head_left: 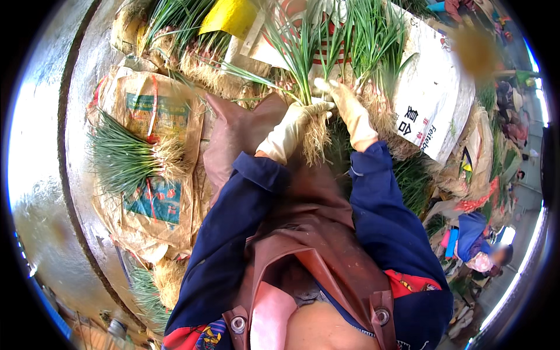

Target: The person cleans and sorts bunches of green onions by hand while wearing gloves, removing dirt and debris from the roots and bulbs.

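Note:
My left hand point(287, 131), in a pale glove, is closed round a bunch of spring onions point(300, 73). Their green leaves point away from me, and their pale roots point(315, 140) hang below the fingers. My right hand point(353, 115), also gloved, is just to the right, fingers stretched toward the bunch's stems; I see nothing held in it. Beyond it, more spring onions point(373, 49) with reddish bulbs lie across printed white sacking. A brown apron point(309, 198) covers my lap under both hands.
On the left, a tied bundle of spring onions point(125, 154) rests on a brown printed sack point(111, 213). More bundles lie at the far left beside a yellow sheet point(230, 16). A white printed sack point(434, 87) spreads at right. Another person point(473, 239) is farther right.

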The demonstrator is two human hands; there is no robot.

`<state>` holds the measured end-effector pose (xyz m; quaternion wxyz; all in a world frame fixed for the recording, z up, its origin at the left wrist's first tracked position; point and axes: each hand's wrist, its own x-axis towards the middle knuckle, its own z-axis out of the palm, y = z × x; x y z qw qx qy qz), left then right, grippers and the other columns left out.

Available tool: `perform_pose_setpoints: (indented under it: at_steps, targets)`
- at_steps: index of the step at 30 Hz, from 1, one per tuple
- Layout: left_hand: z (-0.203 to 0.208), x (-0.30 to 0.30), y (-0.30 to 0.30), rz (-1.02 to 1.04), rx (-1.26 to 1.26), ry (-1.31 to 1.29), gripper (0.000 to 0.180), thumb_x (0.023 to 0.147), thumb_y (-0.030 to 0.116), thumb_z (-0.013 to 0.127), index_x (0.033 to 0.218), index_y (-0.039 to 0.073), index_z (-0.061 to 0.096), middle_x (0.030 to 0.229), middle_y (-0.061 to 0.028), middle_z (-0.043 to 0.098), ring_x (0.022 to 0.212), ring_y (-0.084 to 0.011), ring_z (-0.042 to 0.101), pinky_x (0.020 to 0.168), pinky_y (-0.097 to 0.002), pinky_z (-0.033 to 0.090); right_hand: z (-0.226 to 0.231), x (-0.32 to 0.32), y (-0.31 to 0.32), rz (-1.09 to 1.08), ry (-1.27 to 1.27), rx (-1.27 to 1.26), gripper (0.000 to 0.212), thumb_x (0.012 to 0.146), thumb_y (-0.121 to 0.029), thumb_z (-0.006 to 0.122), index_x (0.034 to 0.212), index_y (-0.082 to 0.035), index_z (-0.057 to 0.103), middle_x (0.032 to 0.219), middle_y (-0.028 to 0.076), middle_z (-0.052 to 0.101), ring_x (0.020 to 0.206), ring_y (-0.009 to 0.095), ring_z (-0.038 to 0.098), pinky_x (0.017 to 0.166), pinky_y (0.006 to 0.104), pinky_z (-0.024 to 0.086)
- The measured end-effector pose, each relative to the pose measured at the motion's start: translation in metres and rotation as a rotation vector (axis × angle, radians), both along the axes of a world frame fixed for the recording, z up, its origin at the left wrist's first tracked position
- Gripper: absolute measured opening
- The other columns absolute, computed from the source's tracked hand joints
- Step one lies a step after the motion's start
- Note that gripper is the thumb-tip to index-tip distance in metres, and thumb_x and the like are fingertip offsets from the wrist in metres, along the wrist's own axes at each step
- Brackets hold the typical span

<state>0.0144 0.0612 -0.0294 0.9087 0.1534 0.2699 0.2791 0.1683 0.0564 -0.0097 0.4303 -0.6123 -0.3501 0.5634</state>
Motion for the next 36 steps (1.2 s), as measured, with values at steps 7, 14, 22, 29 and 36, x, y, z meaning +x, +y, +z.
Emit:
perform_pose_setpoints:
  at_steps: [7,14,22,29,36]
  targets:
    - [0.011,-0.013,0.005,-0.137,-0.227,-0.217,0.022,0.087,0.008,0.055,0.104,-0.003,0.061,0.079,-0.0056,0.063,0.063,-0.0143,0.059,0.055,-0.0237,0.050,-0.005,0.019,0.009,0.002,-0.239,-0.094,0.038,0.084,-0.044,0.063,0.088,-0.007,0.067,0.067,-0.003,0.058,0.055,0.007,0.046,0.053,0.0229,0.036]
    - [0.035,-0.044,0.004,-0.236,-0.292,-0.194,0.027,0.087,0.005,0.051,0.112,-0.003,0.055,0.076,-0.0074,0.063,0.063,-0.0175,0.061,0.057,-0.0267,0.052,0.022,0.045,-0.046,0.269,-0.745,-0.164,0.046,0.089,-0.046,0.049,0.076,-0.006,0.067,0.075,0.008,0.068,0.070,0.019,0.063,0.072,0.0304,0.048]
    - [0.007,-0.035,0.009,0.037,-0.071,-0.062,0.028,0.085,0.009,0.061,0.110,-0.004,0.059,0.093,-0.0064,0.065,0.072,-0.0132,0.059,0.070,-0.0256,0.051,0.012,0.033,-0.003,0.307,-1.520,-0.210,0.034,0.082,-0.042,0.059,0.090,-0.010,0.067,0.076,0.009,0.066,0.068,0.024,0.063,0.062,0.0354,0.049]
    - [0.013,-0.023,0.009,0.075,-0.011,0.061,0.036,0.086,0.012,0.061,0.118,-0.004,0.054,0.097,-0.0080,0.065,0.071,-0.0102,0.057,0.068,-0.0195,0.047,0.017,0.059,0.060,0.269,-1.195,-0.494,0.029,0.084,-0.033,0.059,0.095,-0.007,0.064,0.073,0.008,0.065,0.067,0.022,0.061,0.064,0.0335,0.048]
    - [-0.007,-0.005,0.010,-0.131,-0.065,0.088,0.027,0.084,0.013,0.064,0.108,0.002,0.060,0.088,-0.0080,0.067,0.061,-0.0159,0.060,0.055,-0.0314,0.052,0.023,0.011,-0.012,0.047,-0.077,-0.025,0.020,0.085,-0.030,0.062,0.084,-0.010,0.062,0.071,-0.001,0.061,0.056,0.007,0.052,0.053,0.0222,0.039]
